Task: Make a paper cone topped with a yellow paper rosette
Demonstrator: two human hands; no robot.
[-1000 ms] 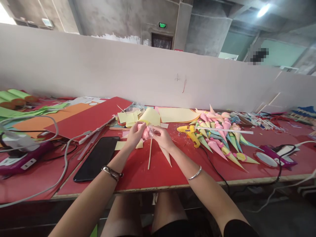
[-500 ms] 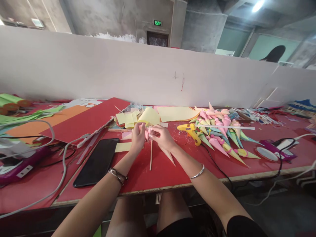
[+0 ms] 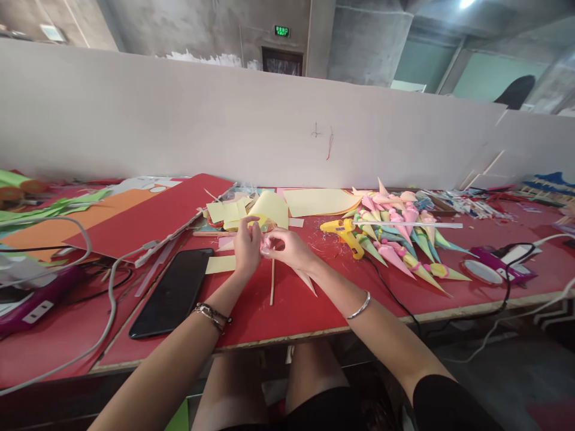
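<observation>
My left hand [image 3: 247,248] and my right hand [image 3: 290,246] meet above the red table, fingers closed in a pinch on a small crumpled pink piece [image 3: 266,243]. Fingers cover much of it, so its exact kind is unclear. Below the hands a thin wooden stick [image 3: 272,284] points toward me; its upper end is hidden. A pale paper cone [image 3: 306,281] lies under my right wrist. Just behind the hands rests a curled sheet of yellow paper [image 3: 274,206]. To the right is a yellow hot glue gun [image 3: 344,232] with a long clear glue stick in it.
Several paper cones with pink and green trim [image 3: 404,239] are heaped on the right. A black phone [image 3: 173,293] lies left of my arm. Red card [image 3: 148,218], power strips [image 3: 40,305] and loose cables surround the work spot. A white partition [image 3: 202,126] rises behind.
The view has shifted slightly. My left hand's fingers have turned more upright beside the pink piece, and both hands stay together on it.
</observation>
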